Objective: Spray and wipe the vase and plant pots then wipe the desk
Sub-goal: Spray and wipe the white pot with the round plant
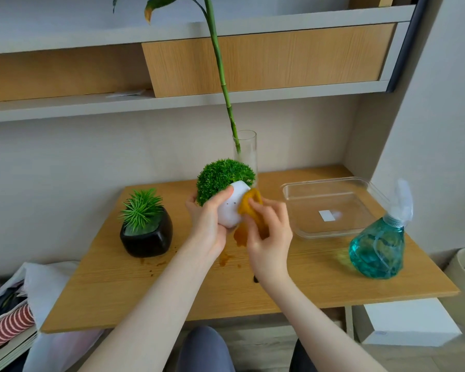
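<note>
While the left hand point(208, 221) grips a small white plant pot point(231, 208) tilted above the wooden desk point(156, 288), the right hand point(269, 232) presses a mustard-yellow cloth point(253, 210) against the pot's side. The left fingers wrap round the pot from the left, thumb on its upper front; the right fingers are bunched closed on the cloth, a loose corner of which hangs down below the pot. A round ball of green foliage point(223, 178) fills the pot's mouth and leans up and away from the person. Two tiny dark specks show on the pot's white surface, just left of the cloth.

On the desk to the left stands a glossy black pot point(147, 237) holding a spiky green plant point(141, 208). Behind the held pot rises a clear glass cylinder vase point(249, 149) with a long green stalk point(220, 68) leaning out toward the shelves point(65, 106). To the right lies a clear plastic tray point(330, 208) (a small white label shows on its bottom), and nearer the desk's right edge stands a spray bottle point(376, 251) of blue-green liquid with a translucent trigger head. Brownish stains point(224, 259) and scattered flecks mark the desk surface beneath the hands and near the black pot.
</note>
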